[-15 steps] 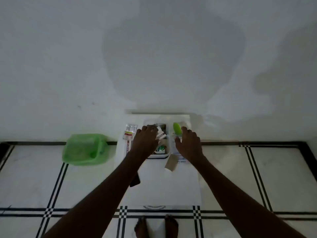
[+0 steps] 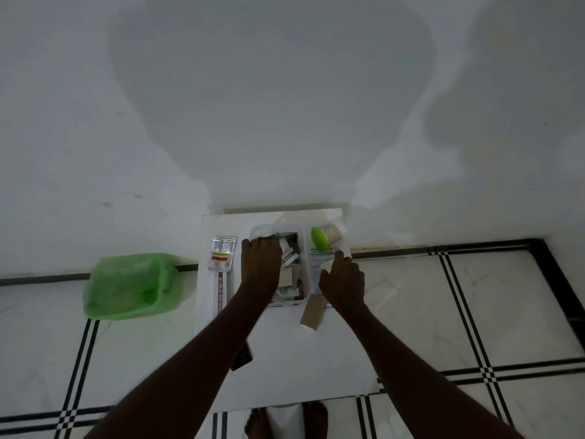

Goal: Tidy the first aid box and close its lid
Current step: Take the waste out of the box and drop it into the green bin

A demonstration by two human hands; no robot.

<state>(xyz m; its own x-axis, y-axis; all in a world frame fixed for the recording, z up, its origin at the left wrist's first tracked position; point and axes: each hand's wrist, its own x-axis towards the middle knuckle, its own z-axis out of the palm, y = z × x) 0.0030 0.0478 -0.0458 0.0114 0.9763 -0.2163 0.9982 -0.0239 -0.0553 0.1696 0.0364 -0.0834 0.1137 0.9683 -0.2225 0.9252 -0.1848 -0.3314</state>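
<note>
Nearest, brown packet (image 2: 312, 313) loose on counter (image 2: 285, 369), easily forgotten. Beyond, left hand (image 2: 260, 264) spread flat over first aid box (image 2: 305, 248) mid-counter, right hand (image 2: 342, 282) loosely curled beside it, nothing visibly gripped. Overstuffed contents likely to block lid. Farthest, green bottle (image 2: 318, 239) prone to toppling.

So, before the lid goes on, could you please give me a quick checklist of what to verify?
1. Loose items packed: not ok. The long ointment box, the sachet, the cardboard tube and the green bottle lie outside the first aid box.
2. Contents below the rim: cannot tell; packets inside look jumbled.
3. Left hand clear of the opening: not ok, it rests over the box.
4. Right hand free: cannot tell; it sits on papers beside the box.
5. Lid located: cannot tell.
</note>
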